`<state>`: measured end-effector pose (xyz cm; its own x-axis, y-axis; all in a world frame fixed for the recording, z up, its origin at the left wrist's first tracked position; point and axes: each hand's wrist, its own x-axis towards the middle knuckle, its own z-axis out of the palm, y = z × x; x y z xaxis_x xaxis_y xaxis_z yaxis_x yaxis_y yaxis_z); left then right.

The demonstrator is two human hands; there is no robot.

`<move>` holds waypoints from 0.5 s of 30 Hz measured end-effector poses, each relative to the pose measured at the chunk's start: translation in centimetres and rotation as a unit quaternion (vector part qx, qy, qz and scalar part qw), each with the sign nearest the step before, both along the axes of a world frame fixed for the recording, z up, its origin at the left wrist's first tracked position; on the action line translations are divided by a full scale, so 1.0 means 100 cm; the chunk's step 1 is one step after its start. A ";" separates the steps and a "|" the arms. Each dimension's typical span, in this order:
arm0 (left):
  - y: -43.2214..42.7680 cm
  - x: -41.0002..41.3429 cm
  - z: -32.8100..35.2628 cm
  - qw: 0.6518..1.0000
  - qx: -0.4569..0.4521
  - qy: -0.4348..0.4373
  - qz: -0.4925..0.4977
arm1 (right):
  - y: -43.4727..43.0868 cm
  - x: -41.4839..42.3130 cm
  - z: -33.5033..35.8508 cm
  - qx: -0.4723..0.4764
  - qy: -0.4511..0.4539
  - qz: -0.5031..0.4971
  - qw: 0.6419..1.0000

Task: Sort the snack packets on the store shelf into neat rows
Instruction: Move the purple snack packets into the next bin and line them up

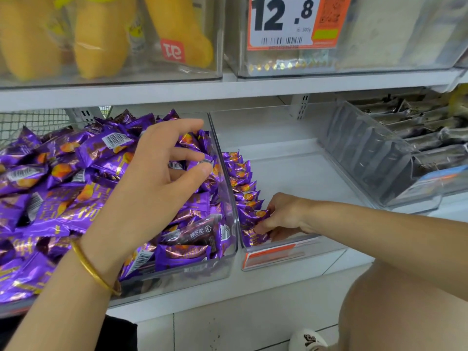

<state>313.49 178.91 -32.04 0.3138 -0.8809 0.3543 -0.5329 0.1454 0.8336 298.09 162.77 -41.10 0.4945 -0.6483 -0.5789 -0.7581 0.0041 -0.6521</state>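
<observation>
Head view looks down on a store shelf (253,282) with a clear middle bin (291,178) on it, which serves as the landmark. Against the left wall of this bin a row of purple packets (243,183) stands on edge, running from the back to the front. The right hand (283,214) is inside the middle bin at its front left corner, fingers curled round the front packet (254,238) of that row, thumb on top.

Touching the middle bin's left side is a left bin (177,274), heaped with loose purple packets (76,173) lying at all angles. The left hand (154,173) hangs over this heap, close to the wall shared with the middle bin. Its fingers are bent and spread, tips at a packet by that wall; whether they grip it cannot be told. A gold bangle (93,271) sits on that wrist.

Right of the middle bin, a tilted bin (367,153) holds dark packets (417,127) in rows. An orange label (271,255) is on the middle bin's front. Above it hangs a price card (281,21) reading 12.8, with yellow packs (101,34) up to the left.
</observation>
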 end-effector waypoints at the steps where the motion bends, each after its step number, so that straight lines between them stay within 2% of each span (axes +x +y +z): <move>1: 0.000 0.000 0.000 1.000 -0.001 0.001 0.000 | 0.000 0.001 0.000 0.006 0.003 -0.001 1.000; 15: 0.003 -0.002 0.004 1.000 -0.002 0.006 0.005 | 0.002 0.000 0.000 0.008 0.022 -0.018 1.000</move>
<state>313.33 179.18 -31.61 0.3266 -0.8764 0.3540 -0.5241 0.1438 0.8395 298.07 162.97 -41.11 0.4449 -0.6555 -0.6103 -0.7854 0.0419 -0.6175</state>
